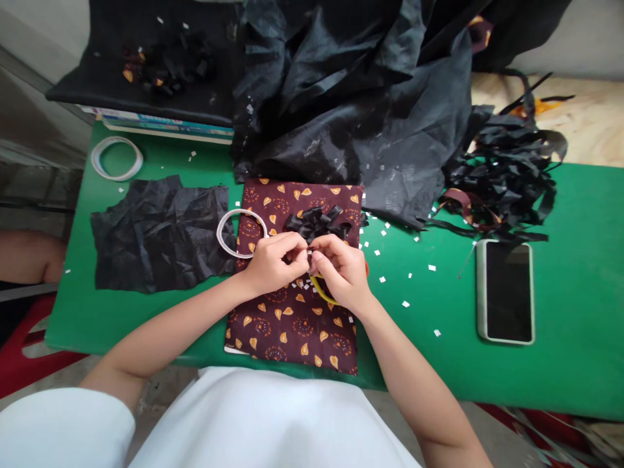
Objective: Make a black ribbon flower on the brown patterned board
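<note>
My left hand (275, 261) and my right hand (341, 268) meet fingertip to fingertip over a maroon cloth with orange leaf prints (297, 318). Both pinch something small between them that I cannot make out. A yellow-handled tool (322, 292), probably scissors, hangs looped under my right hand. Just beyond my fingers lies a bunch of black ribbon loops (316, 221) on the cloth. A white tape ring (233, 235) rests at the cloth's left edge, close to my left hand.
On the green table (580, 312) lie a crumpled black sheet (158, 234) at left, a second tape ring (117, 158), a large black fabric heap (361, 110) behind, tangled black strips (502, 175), a phone (506, 290) at right, and scattered white paper bits (404, 303).
</note>
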A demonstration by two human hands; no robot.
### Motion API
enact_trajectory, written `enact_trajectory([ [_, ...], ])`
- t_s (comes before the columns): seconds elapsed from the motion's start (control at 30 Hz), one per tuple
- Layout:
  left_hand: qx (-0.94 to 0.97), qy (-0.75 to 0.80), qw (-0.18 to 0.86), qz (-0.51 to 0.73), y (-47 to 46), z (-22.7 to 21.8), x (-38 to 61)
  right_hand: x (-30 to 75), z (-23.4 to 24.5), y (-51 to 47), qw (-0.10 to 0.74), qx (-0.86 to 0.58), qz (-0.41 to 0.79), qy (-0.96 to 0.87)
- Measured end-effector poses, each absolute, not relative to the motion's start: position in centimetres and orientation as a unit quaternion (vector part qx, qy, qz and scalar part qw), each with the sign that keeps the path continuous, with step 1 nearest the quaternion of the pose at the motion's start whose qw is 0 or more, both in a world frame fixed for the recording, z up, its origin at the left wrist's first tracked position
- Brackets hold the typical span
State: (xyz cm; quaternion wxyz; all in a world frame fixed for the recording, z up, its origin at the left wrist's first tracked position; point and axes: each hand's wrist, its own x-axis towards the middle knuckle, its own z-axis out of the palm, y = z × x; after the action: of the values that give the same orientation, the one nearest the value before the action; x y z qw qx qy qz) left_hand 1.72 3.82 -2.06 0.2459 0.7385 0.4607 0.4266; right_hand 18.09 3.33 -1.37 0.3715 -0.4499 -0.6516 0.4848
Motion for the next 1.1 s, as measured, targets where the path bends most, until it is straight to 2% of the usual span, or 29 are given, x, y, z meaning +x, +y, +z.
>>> enact_trajectory([
  [0.07, 0.737, 0.464, 0.246, 0.427, 3.81, -2.03, 1.73, 17.95, -1.41, 3.12, 0.399, -0.455, 0.454, -0.654],
  [0.17, 0.734, 0.469, 0.244, 0.425, 3.76, -2.05, 1.78, 17.87, -1.52, 3.01, 0.444, -0.457, 0.342, -0.69],
  [0.3, 0.727, 0.473, 0.257, 0.426, 3.72, -2.11, 1.8, 18.06, -1.52, 3.28, 0.449, -0.418, 0.224, -0.757],
  [0.6, 0.732, 0.442, 0.307, 0.418, 3.95, -1.73, 1.31, 18.1, -1.5, 3.6, 0.456, -0.409, 0.271, -0.742],
  [1.1, 0.732, 0.459, 0.278, 0.42, 3.87, -2.03, 1.59, 18.0, -1.62, 3.57, 0.469, -0.406, 0.256, -0.741],
])
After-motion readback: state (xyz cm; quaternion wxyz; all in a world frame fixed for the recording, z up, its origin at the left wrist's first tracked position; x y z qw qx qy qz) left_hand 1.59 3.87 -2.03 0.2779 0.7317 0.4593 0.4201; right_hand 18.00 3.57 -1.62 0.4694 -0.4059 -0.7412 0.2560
